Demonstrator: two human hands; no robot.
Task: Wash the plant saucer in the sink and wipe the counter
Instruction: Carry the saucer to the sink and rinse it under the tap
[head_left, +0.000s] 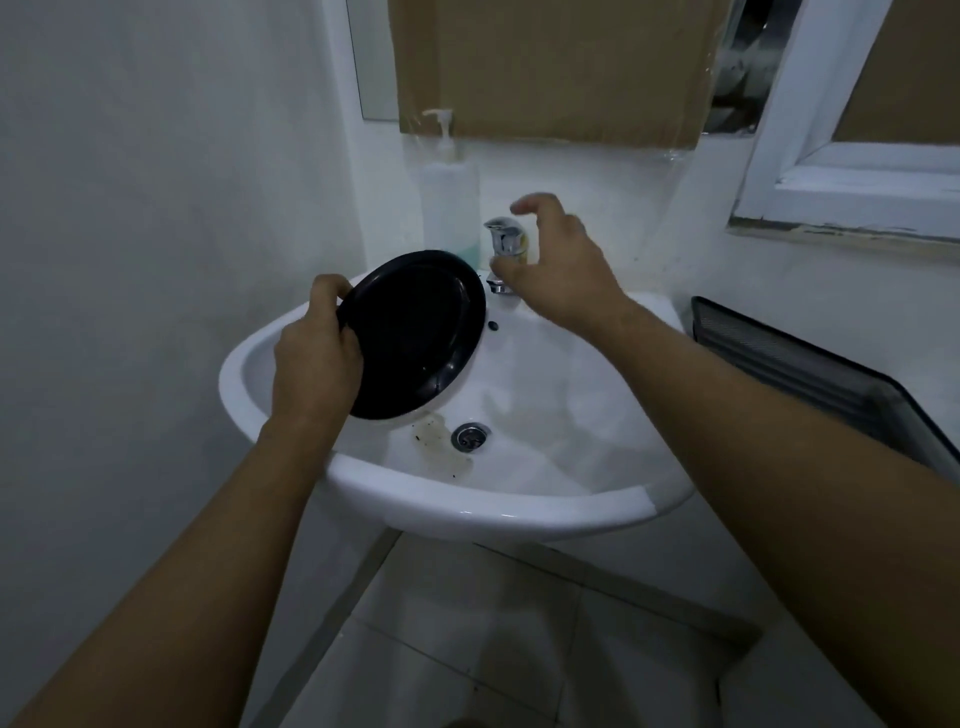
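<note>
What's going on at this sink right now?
A person stands at a white sink. The left hand grips a black plant saucer by its rim, tilted over the basin. The right hand hovers around the faucet lever, fingers spread, not clearly gripping it. No water stream shows, and brownish dirt lies beside the drain.

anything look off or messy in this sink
A brownish smear with dark specks lies in the sink beside the drain, below the black saucer the left hand holds. Brown cardboard also covers the mirror above.
</note>
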